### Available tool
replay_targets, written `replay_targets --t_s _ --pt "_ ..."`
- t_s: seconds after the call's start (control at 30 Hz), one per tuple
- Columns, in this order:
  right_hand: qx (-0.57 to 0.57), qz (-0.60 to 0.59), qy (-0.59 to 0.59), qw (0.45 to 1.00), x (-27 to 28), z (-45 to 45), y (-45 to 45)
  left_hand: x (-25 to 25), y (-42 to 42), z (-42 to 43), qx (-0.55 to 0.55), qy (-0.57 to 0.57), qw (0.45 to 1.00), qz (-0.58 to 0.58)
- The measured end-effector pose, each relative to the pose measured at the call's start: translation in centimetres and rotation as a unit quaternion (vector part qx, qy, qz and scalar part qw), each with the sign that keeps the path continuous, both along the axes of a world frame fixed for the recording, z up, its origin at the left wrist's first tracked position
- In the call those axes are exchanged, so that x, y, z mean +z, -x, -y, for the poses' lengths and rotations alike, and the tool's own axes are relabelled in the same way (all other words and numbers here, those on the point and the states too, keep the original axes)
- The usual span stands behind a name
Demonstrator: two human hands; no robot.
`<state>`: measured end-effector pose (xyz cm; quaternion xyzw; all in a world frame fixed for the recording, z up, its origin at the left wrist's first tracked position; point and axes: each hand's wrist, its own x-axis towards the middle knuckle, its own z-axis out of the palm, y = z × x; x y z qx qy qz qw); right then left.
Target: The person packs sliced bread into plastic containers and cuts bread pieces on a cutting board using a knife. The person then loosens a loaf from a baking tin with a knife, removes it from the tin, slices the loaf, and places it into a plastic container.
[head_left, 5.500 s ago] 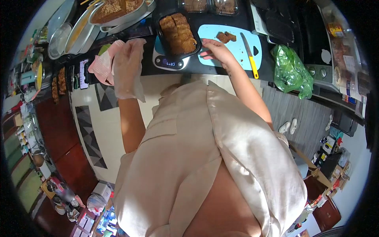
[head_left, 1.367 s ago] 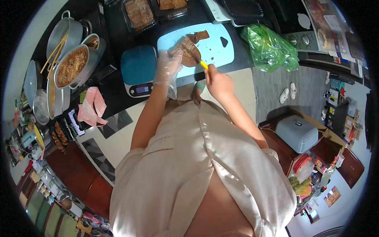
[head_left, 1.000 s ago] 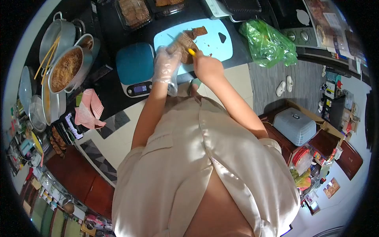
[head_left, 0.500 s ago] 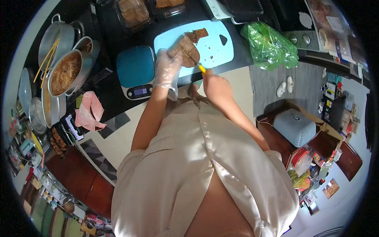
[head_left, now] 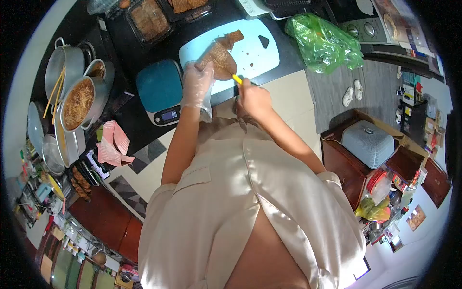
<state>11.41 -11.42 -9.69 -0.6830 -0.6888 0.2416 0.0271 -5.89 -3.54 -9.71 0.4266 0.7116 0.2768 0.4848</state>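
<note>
Two hands work over one light-blue cutting board [head_left: 262,60] in the upper middle of the frame. The left hand [head_left: 196,89], in a clear plastic glove, is closed on the left end of a large brown slab [head_left: 220,63]. The right hand [head_left: 254,98], bare, is clamped around the yellow handle of one knife [head_left: 237,78], whose blade meets the slab's lower right side. The slab lies on the board, directly beyond the gloved fingers and to the upper left of the right hand. One smaller brown piece [head_left: 235,36] shows at its far end, and a few crumbs [head_left: 251,64] lie to the right.

Left of the board is one kitchen scale [head_left: 158,89], its display reading zero. Two clear plastic containers [head_left: 148,20] stand near the top edge, both holding brown pieces. At the left of the frame are several metal pots [head_left: 65,62]. The front one holds brown, crumbly food [head_left: 79,102]; a smaller one behind it also has brown contents, too small to identify. Two chopsticks [head_left: 54,91] lean at the pots' left side.

One pink cloth [head_left: 113,144] lies below the pots, and one green plastic bag [head_left: 326,44] sits to the right of the board.
</note>
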Motion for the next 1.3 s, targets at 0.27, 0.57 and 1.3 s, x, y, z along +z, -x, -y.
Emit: replay_targets --t_s 0.27,0.57,1.3 --pt "-0.018 -0.021 -0.022 0.999 -1.7 -0.5 1.2 -0.2 0.1 0.4 -0.012 -0.035 0.999 0.03" --pt "-0.016 -0.037 -0.03 0.999 -1.9 2.1 -1.6 -0.6 1.9 1.3 0.052 0.036 0.987 0.151" --pt "-0.285 -0.259 -0.033 0.922 0.0 1.4 -8.2 2.6 -8.1 -2.2 -0.266 -0.45 0.846 -0.107"
